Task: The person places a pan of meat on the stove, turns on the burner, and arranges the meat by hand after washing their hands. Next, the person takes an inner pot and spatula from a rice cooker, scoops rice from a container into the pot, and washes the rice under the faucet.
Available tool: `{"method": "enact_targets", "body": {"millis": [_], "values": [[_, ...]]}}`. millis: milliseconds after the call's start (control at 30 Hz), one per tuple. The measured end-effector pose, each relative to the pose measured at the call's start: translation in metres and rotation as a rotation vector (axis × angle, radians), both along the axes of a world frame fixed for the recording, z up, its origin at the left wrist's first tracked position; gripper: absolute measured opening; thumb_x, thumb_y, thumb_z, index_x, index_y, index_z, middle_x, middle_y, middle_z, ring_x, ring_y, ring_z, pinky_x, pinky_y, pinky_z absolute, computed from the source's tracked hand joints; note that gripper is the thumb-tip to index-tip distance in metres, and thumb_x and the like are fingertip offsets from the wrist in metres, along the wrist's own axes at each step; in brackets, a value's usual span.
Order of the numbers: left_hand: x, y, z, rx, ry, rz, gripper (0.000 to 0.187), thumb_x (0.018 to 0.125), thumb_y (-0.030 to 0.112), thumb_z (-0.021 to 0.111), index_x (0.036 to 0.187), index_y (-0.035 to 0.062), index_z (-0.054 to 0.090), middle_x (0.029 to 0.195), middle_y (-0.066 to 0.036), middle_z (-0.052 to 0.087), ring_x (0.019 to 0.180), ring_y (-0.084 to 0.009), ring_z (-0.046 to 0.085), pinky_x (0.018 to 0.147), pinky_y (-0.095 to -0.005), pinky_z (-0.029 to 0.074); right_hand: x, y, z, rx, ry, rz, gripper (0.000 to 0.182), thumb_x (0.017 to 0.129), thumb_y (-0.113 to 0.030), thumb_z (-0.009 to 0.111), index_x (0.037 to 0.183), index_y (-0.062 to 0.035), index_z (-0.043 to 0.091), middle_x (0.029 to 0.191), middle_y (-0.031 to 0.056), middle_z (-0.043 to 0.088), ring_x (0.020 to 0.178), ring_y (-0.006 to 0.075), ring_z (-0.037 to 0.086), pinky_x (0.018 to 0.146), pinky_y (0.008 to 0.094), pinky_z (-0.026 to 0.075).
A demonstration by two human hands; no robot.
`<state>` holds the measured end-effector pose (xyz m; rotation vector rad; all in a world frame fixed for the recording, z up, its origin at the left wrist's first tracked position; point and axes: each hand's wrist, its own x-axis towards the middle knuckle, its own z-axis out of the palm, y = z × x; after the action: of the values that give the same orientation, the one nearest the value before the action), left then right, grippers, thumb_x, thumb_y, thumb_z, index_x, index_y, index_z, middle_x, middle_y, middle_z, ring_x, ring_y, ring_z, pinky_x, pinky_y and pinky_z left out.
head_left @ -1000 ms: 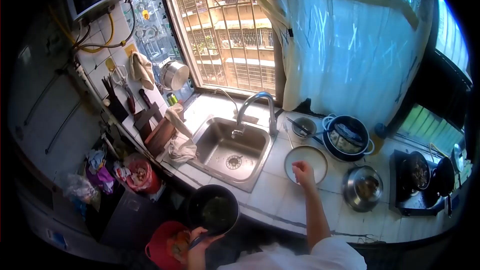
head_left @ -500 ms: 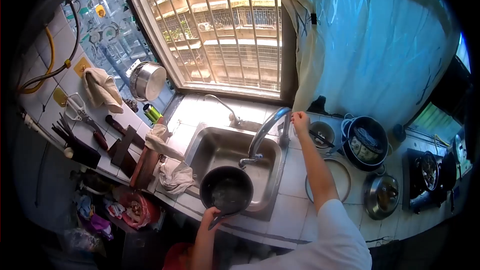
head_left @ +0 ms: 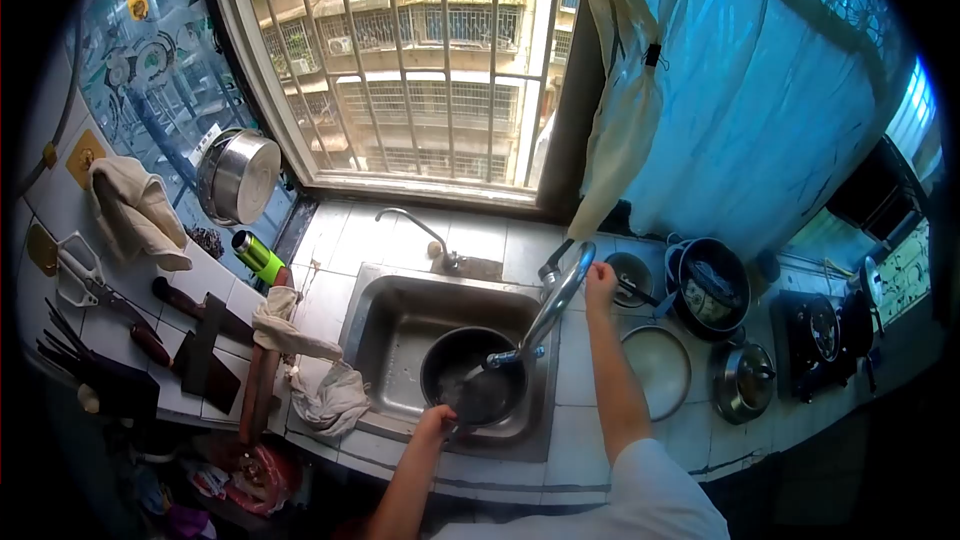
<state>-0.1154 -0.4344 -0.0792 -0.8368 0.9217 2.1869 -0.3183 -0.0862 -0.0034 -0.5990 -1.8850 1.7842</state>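
Note:
A dark round pan (head_left: pixel 478 370) sits tilted inside the steel sink (head_left: pixel 358 335), right below the end of the faucet. Steam or mist seems to hang over it. My left hand (head_left: pixel 437 422) is closed around its handle at the near rim of the sink. The curved chrome faucet (head_left: pixel 560 308) arches over the basin, its spout pointing into the pan. At the right side of the faucet's neck, the fingers of my right hand (head_left: pixel 600 283) are curled against the metal; the fingertips are partly hidden.
Right of the sink are a round white plate (head_left: pixel 656 370), a black pot (head_left: pixel 712 285) with things in it, a domed lid (head_left: pixel 745 382) and a stove (head_left: pixel 808 340). On the left lie a crumpled cloth (head_left: pixel 330 398) and a cleaver (head_left: pixel 207 365). A thin tap (head_left: pixel 415 230) stands behind.
The pan has moved from above the sink's near edge forward into the basin, under the spout, with my left hand on its handle. My right hand stays at the faucet. The view has shifted.

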Motion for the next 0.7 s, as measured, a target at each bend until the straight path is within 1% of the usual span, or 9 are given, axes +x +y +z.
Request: {"method": "enact_targets", "body": {"millis": [33,100,267,300,467,500,567,600,700], "values": [[-0.007,0.006,0.024,0.014,0.0,0.006,0.023,0.059,0.0,0.051,0.081,-0.0041,0.053,0.082,-0.012,0.057,0.08,-0.0259,0.056,0.071,-0.038,0.049,0.027,-0.004,-0.006,-0.109,0.034,-0.226,0.015,0.079,-0.014,0.057,0.087,-0.0022,0.059,0.071,0.0035,0.058,0.067,0.0099,0.052,0.062,0.024,0.041],[-0.013,0.007,0.031,-0.006,-0.038,-0.031,0.021,0.06,-0.003,0.051,0.081,-0.003,0.053,0.077,-0.01,0.055,0.076,-0.0232,0.055,0.069,-0.0366,0.048,0.101,-0.042,0.007,0.07,-0.042,-0.093,0.006,0.081,-0.008,0.052,0.08,-0.0036,0.055,0.069,0.0011,0.054,0.057,0.0074,0.047,0.052,0.0191,0.037],[-0.021,0.036,0.049,-0.269,0.127,0.025,0.07,0.06,0.0,0.054,0.122,0.013,0.023,0.105,-0.012,0.043,0.082,-0.0236,0.051,0.063,-0.0391,0.047,0.207,-0.161,0.068,0.102,-0.443,0.753,0.027,0.082,-0.02,0.06,0.102,-0.0013,0.057,0.09,0.0094,0.06,0.08,0.0166,0.059,0.069,0.0276,0.047],[-0.019,0.046,0.073,-0.387,0.126,0.101,0.052,0.06,-0.006,0.05,0.108,0.009,0.035,0.088,-0.008,0.048,0.074,-0.0209,0.052,0.062,-0.0316,0.048,0.212,-0.17,0.06,0.113,-0.477,0.802,0.032,0.08,-0.022,0.062,0.103,-0.0008,0.056,0.092,0.0101,0.059,0.08,0.0169,0.06,0.069,0.0272,0.047],[-0.018,0.049,0.064,-0.362,0.369,0.172,0.06,0.06,-0.005,0.048,0.115,0.0143,0.033,0.096,-0.01,0.048,0.084,-0.0231,0.054,0.066,-0.0345,0.05,0.22,-0.17,0.067,0.132,-0.772,0.759,0.039,0.076,-0.017,0.063,0.11,-0.0001,0.053,0.096,0.0137,0.058,0.083,0.022,0.06,0.073,0.032,0.048],[-0.019,0.045,0.063,-0.363,0.368,0.166,0.06,0.06,-0.005,0.048,0.115,0.0143,0.033,0.096,-0.01,0.048,0.084,-0.0231,0.054,0.066,-0.0345,0.05,0.225,-0.163,0.041,0.464,-0.643,0.678,0.043,0.076,-0.014,0.059,0.116,0.0,0.049,0.096,0.0178,0.059,0.084,0.0282,0.061,0.075,0.0374,0.048],[-0.023,0.039,0.057,-0.247,0.285,0.093,0.078,0.058,0.001,0.051,0.128,0.018,0.022,0.109,-0.012,0.041,0.095,-0.0269,0.048,0.067,-0.0346,0.048,0.217,-0.145,0.049,0.608,-0.573,0.665,0.035,0.078,-0.015,0.057,0.109,-0.0007,0.053,0.093,0.0183,0.06,0.086,0.0317,0.06,0.075,0.0407,0.047],[-0.024,0.038,0.054,-0.279,0.252,0.108,0.063,0.061,-0.004,0.048,0.12,0.013,0.035,0.101,-0.012,0.051,0.081,-0.0259,0.058,0.072,-0.0426,0.052,0.208,-0.145,0.055,0.609,-0.574,0.667,0.035,0.078,-0.015,0.057,0.109,-0.0007,0.053,0.093,0.0183,0.06,0.086,0.0317,0.06,0.075,0.0407,0.047],[-0.025,0.034,0.053,-0.064,0.188,0.032,0.05,0.062,-0.002,0.048,0.112,0.0029,0.044,0.101,-0.015,0.054,0.087,-0.0274,0.058,0.075,-0.0448,0.052,0.181,-0.148,0.083,0.878,-0.857,0.571,0.022,0.078,-0.016,0.055,0.096,-0.003,0.059,0.088,0.0162,0.062,0.084,0.0313,0.06,0.074,0.0416,0.047]]}}
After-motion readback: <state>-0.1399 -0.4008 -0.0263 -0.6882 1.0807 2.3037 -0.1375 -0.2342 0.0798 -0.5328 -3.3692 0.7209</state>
